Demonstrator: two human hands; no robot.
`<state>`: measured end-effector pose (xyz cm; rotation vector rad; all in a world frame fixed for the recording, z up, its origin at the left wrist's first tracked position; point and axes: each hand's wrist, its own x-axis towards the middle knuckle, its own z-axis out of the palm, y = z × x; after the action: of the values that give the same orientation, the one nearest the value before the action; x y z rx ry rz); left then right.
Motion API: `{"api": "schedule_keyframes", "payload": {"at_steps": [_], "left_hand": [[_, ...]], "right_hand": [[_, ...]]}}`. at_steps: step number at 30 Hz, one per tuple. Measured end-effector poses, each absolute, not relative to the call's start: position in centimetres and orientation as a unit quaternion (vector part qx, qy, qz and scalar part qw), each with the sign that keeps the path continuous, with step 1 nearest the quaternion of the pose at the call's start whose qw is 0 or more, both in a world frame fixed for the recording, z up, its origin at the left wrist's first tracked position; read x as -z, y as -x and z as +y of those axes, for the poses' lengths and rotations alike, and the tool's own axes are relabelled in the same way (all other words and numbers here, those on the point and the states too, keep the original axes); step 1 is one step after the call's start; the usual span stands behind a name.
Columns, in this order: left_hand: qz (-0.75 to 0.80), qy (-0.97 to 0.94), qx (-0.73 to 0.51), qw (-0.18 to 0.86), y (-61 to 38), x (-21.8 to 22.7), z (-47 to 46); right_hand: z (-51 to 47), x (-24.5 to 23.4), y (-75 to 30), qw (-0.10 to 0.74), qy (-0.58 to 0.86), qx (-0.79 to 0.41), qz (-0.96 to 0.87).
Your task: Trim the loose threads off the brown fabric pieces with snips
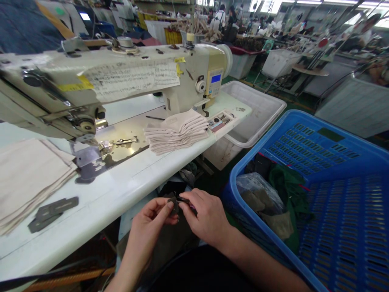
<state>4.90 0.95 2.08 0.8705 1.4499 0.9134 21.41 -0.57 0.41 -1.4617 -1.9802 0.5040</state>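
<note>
My left hand [154, 215] pinches a small dark olive fabric piece [174, 206] in front of the table's edge, above my lap. Close against it, my right hand [206, 215] is closed round a small dark tool [182, 199] with a purple bit showing. It looks like thread snips; most of it is hidden by the fingers. The tool's tip meets the fabric piece. On the table to the left lie dark olive fabric tabs [53, 211], next to a stack of cream fabric panels [30, 174].
A sewing machine [133, 77] stands on the white table [127, 186], with folded cream fabric pieces [178, 132] beside its needle area. At my right is a blue basket [334, 142] holding dark and green cloth. A white bin [255, 109] stands behind the table's end.
</note>
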Motion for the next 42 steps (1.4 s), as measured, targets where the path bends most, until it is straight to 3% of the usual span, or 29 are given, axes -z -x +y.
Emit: {"api": "schedule_keyframes", "payload": {"at_steps": [12, 17, 20, 28, 42], "left_hand": [[0.62, -0.372, -0.39, 0.57, -4.9, -1.6, 0.8], [0.613, -0.338, -0.386, 0.601, -4.9, -1.9, 0.9], [0.607, -0.33, -0.389, 0.609, -5.0, -2.0, 0.8], [0.615, -0.336, -0.4, 0.591, -5.1, -1.9, 0.7], [0.615, -0.338, -0.409, 0.583, -5.3, -1.4, 0.7]], "right_hand": [[-0.5, -0.3, -21.6, 0.29, 0.534, -0.174, -0.775], [0.0, -0.1, -21.4, 0.391, 0.541, -0.397, -0.63], [0.3, 0.0, -21.4, 0.407, 0.5, -0.538, -0.543], [-0.4, -0.1, -21.4, 0.366, 0.567, -0.278, -0.683], [-0.7, 0.0, -21.3, 0.337, 0.56, -0.192, -0.732]]}}
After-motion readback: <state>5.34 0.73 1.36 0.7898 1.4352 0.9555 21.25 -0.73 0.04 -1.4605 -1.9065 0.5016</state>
